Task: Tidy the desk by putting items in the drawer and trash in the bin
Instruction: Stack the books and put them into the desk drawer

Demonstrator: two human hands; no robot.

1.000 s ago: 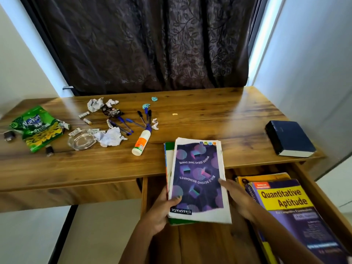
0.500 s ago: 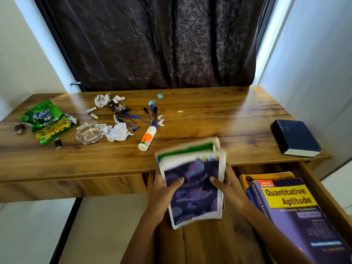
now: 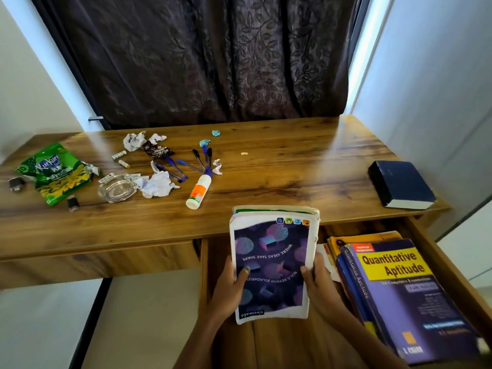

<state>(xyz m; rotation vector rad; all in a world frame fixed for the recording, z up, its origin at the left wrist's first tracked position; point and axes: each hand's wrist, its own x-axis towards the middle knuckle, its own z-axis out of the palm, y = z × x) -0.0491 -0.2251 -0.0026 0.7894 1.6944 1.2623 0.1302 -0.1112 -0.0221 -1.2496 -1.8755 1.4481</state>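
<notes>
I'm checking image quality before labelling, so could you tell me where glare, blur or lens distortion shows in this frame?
Head view: window light at both curtain edges throws pale glare across the desk, strongest at its right and left rear; wide-angle bending bows the desk's front edge; the notebooks, held by the left hand and right hand, look sharp, cover print readable; small print on the drawer's book is soft.

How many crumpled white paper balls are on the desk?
2 big ones: one crumpled paper ball at the back near the curtain, and another paper ball beside the glass ashtray. Smaller white scraps lie near the pens; some may be hidden.
</notes>
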